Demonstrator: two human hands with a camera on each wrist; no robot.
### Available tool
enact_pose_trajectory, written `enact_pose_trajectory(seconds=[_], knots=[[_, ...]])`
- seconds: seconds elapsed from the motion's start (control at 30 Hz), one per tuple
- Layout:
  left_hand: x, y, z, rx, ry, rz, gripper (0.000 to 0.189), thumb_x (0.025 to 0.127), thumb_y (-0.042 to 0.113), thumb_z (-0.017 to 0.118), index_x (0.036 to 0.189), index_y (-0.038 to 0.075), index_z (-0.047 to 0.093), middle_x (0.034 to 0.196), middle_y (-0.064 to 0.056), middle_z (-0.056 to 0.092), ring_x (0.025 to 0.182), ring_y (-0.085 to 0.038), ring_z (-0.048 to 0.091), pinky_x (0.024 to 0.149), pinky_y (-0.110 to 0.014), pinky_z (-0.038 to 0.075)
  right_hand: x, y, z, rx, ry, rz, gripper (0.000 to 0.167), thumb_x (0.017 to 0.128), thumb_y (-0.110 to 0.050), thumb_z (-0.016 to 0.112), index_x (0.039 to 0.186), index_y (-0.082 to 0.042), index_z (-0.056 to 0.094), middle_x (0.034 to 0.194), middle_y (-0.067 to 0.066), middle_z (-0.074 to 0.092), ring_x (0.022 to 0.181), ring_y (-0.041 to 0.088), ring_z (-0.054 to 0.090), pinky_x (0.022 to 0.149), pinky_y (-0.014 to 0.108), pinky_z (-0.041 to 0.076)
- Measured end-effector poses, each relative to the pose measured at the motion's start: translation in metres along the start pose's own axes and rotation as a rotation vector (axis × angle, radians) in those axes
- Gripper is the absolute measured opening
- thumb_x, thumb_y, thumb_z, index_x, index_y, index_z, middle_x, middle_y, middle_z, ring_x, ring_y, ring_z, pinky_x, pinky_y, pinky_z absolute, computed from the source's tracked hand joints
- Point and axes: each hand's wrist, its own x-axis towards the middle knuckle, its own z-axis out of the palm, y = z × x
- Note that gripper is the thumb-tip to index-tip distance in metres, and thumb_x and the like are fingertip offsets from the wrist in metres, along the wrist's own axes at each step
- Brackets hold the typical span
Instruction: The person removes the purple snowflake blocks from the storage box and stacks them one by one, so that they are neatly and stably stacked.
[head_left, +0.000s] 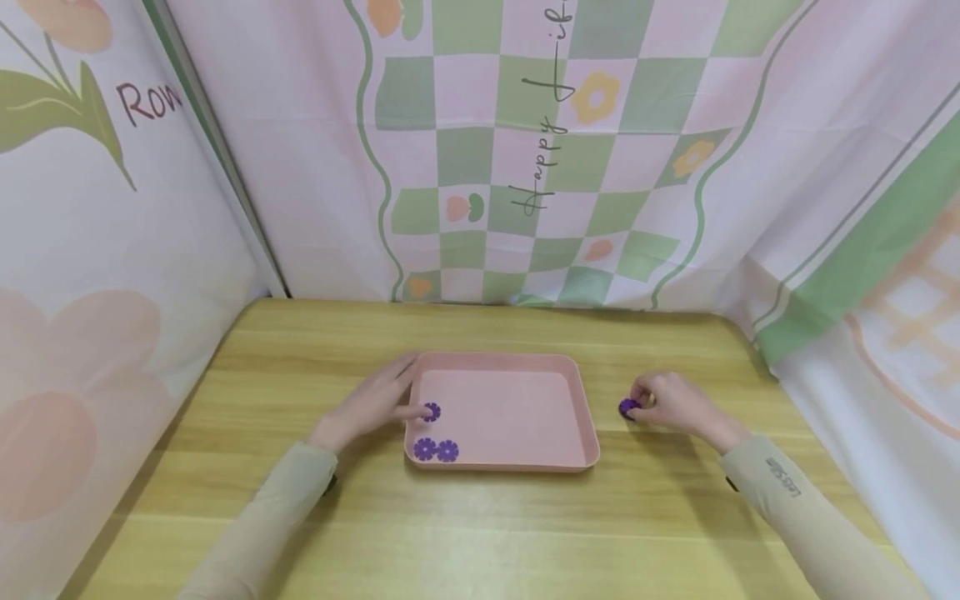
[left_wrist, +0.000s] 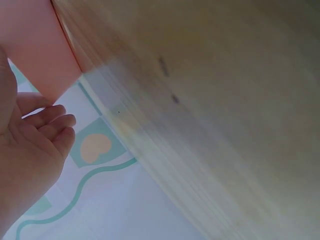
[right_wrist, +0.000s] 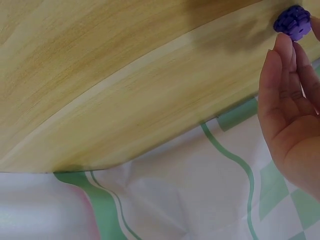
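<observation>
A shallow pink tray [head_left: 495, 417] lies on the table, with purple snowflake-shaped discs inside. Two discs [head_left: 436, 450] lie side by side in its near left corner. At the tray's left side, my left hand [head_left: 375, 402] has its fingers along the outside of the wall, while the thumb reaches over the rim onto another purple disc [head_left: 432, 412]. The left wrist view shows the fingers [left_wrist: 47, 122] by a tray corner, loosely bent. To the right of the tray, my right hand [head_left: 675, 403] pinches a small stack of purple snowflake discs [right_wrist: 293, 23] between thumb and fingertips.
The wooden table [head_left: 480, 533] extends around the tray on every side. A patterned curtain [head_left: 555, 167] hangs along its back edge. More cloth [head_left: 112, 333] stands on the left, and another curtain [head_left: 862, 333] on the right.
</observation>
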Motion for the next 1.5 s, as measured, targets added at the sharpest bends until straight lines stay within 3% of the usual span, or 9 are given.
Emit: enact_pose_trajectory(seconds=[0.83,1.0,1.5], knots=[[-0.001,-0.003,0.001,0.002,0.034,0.030,0.096,0.084,0.051,0.072,0.152,-0.004,0.031,0.156,-0.028,0.034,0.144,-0.041,0.038,0.122,-0.054,0.032,0.001,-0.008,-0.012,0.000,0.024,0.000,0.018,0.082,-0.021,0.077,0.091,-0.006,0.071,0.083,0.003,0.073,0.076,0.019,0.069,0.068,0.037,0.060],[0.000,-0.004,0.003,0.007,0.019,0.020,0.097,0.084,0.051,0.071,0.152,-0.004,0.029,0.157,-0.028,0.032,0.145,-0.041,0.036,0.122,-0.054,0.031,0.009,-0.017,-0.019,0.001,-0.007,0.014,0.022,0.087,-0.023,0.074,0.097,-0.003,0.071,0.087,0.004,0.073,0.078,0.018,0.068,0.070,0.037,0.060],[0.000,-0.005,0.004,-0.011,0.004,0.002,0.098,0.085,0.052,0.070,0.153,-0.003,0.027,0.158,-0.028,0.030,0.146,-0.040,0.035,0.123,-0.053,0.030,0.045,-0.055,-0.018,-0.039,0.011,-0.114,0.018,0.085,-0.020,0.076,0.095,-0.006,0.071,0.090,0.006,0.073,0.076,0.018,0.068,0.068,0.035,0.060]])
